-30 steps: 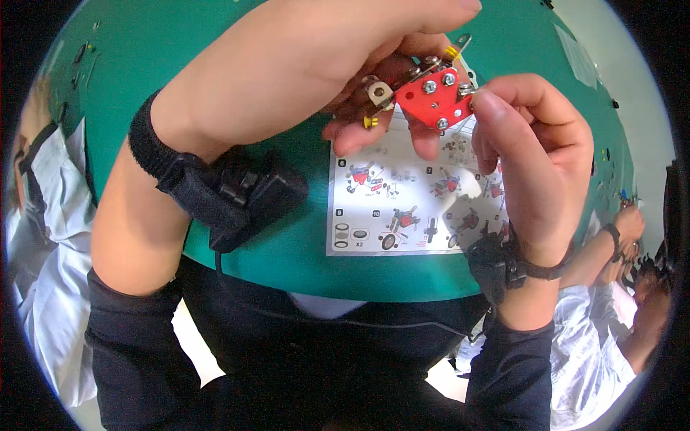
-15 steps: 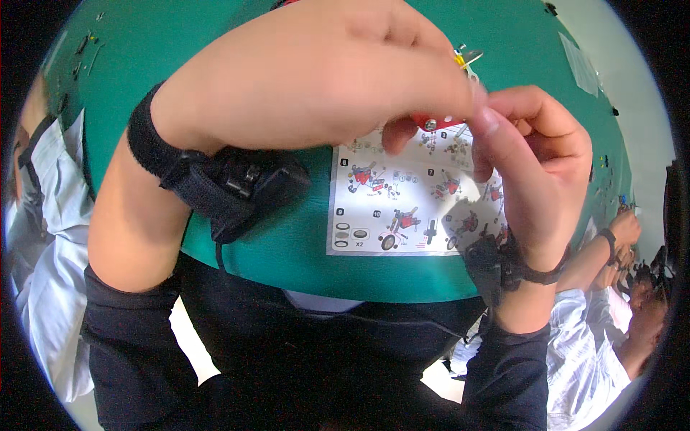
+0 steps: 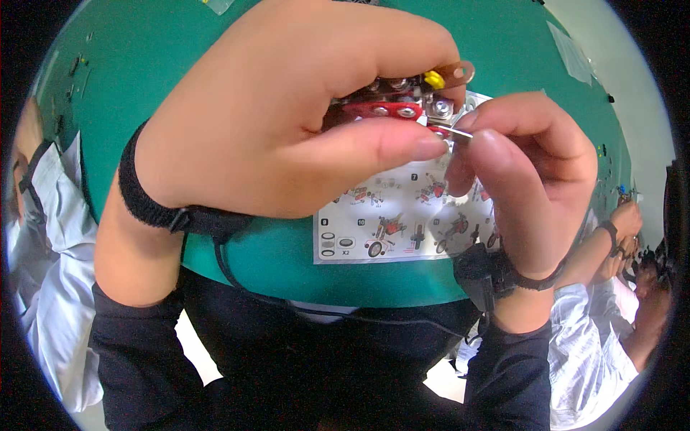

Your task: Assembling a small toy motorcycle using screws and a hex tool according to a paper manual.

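Observation:
My left hand (image 3: pixel 309 108) is closed around a small model assembly (image 3: pixel 388 110) of red perforated strips, silver screws and a yellow piece, its thumb lying along the near side. A rounded metal strip with a hole juts from the assembly's right end. The fingers of my left hand hide much of the model. Beside it, my right hand (image 3: pixel 528 158) pinches a thin silvery metal piece (image 3: pixel 458 133) between thumb and forefinger. The piece's left end reaches the assembly's right side; whether it is joined there I cannot tell.
Under my hands lies a printed instruction sheet (image 3: pixel 392 244) with pictures of a motorbike model, on a green table (image 3: pixel 287 266). Small loose parts are scattered at the far left. A clear plastic bag (image 3: pixel 570 54) lies far right. People in light clothing sit on both sides.
My left hand has turned, bringing the red assembly into clearer view. My right fingertips have drawn slightly apart from it, and the thin metal piece now shows between them.

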Motion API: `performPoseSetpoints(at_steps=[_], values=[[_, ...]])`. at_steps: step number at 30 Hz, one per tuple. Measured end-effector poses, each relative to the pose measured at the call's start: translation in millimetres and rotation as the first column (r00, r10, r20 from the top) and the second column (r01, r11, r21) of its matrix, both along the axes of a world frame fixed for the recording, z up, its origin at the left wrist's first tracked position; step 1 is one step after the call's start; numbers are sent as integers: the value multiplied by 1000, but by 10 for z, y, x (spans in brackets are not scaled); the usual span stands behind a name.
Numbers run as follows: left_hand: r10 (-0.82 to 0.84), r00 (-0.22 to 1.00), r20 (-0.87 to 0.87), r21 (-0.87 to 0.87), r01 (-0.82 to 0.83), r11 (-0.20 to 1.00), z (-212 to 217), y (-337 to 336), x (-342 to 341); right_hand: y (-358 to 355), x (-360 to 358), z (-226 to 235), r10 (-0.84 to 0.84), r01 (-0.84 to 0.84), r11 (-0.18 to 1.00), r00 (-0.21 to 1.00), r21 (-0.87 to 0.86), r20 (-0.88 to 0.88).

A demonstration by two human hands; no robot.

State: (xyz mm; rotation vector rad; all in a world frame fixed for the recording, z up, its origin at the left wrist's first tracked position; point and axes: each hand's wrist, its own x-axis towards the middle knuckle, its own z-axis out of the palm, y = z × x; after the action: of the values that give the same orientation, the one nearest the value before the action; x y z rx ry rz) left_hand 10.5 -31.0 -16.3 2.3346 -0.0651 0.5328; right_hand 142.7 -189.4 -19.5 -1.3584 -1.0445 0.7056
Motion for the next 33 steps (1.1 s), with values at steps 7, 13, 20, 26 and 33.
performPoseSetpoints(at_steps=[7,13,20,26,33], values=[[-195,964,179,264,144,954,4,159,83,-55,119,-66,123,-164,973,965,165,231],[-205,953,223,204,160,966,-14,157,86,-54,184,-99,128,-255,928,903,273,410],[-213,938,275,134,182,974,-50,155,64,-39,173,-58,109,-274,912,879,304,464],[-212,926,312,77,197,977,-73,152,31,-37,145,-43,104,-281,909,869,309,483],[-236,966,105,51,231,972,85,139,75,-49,119,13,69,-231,933,867,275,494]])
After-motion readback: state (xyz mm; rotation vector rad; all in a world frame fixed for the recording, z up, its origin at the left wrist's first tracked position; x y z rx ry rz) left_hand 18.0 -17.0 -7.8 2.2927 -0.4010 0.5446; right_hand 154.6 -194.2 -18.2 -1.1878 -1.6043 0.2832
